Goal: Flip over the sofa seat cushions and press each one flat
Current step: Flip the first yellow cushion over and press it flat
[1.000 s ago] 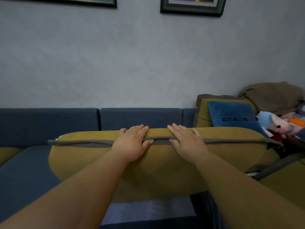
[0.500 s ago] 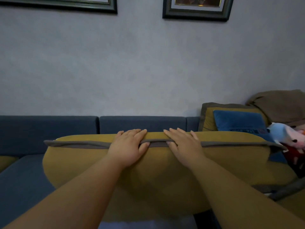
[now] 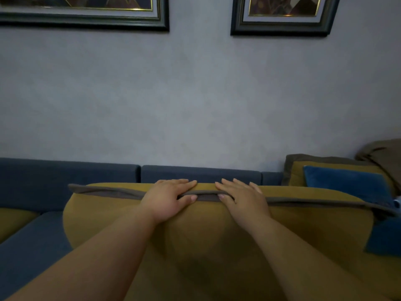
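A mustard seat cushion fills the lower centre of the frame, stood up on edge, its long axis running left to right across the picture. Its top edge carries a grey flange that stretches from centre left to the right edge, tilting slightly down toward the right. The broad yellow face points at the camera.

Both hands sit side by side at the middle of that top edge. The left hand has its fingers laid over the top and its thumb under the flange, a closed grip pinching the edge. The right hand does the same just beside it, thumb tucked below the flange, fingers spread on top.

Behind the cushion runs the blue sofa back, with its seat at lower left. At centre right a blue pillow leans on another mustard cushion; no writing on it can be read. 2 framed pictures hang at the top of the grey wall.
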The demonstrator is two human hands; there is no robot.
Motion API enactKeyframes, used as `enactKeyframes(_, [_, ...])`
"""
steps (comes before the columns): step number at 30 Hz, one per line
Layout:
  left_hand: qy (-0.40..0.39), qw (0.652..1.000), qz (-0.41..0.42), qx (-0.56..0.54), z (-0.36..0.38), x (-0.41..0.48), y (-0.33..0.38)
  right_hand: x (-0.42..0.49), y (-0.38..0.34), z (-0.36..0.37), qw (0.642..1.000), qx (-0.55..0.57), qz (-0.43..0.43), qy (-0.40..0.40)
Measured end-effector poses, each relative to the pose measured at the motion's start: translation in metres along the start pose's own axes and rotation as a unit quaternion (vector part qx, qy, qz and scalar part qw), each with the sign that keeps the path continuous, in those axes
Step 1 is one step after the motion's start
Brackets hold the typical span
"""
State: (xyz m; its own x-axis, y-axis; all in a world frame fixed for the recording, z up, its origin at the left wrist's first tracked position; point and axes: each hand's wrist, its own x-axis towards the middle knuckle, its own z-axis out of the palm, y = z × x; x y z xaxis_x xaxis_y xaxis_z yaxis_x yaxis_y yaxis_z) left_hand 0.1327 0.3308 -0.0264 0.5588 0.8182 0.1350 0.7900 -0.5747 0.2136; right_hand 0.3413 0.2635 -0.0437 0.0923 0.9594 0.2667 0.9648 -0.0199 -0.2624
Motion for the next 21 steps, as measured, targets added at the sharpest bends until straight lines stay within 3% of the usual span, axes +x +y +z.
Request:
enactKeyframes(9, [0.092,0.995,0.016,0.039,0.012,-0.052,0.017,-0.061,-0.035,-0.013,0.997,-0.021,0.034,0.072])
enactKeyframes(14, [0.076,0.993,-0.023,0.091,-0.003,-0.095,0.03,-0.103,-0.054,-0.027,0.993,0.005,0.036,0.111])
enactKeyframes(21, [0.111,0.985,0.024,0.13,-0.018,-0.132,0.044,-0.141,-0.064,-0.044,0.992,-0.009,0.039,0.116])
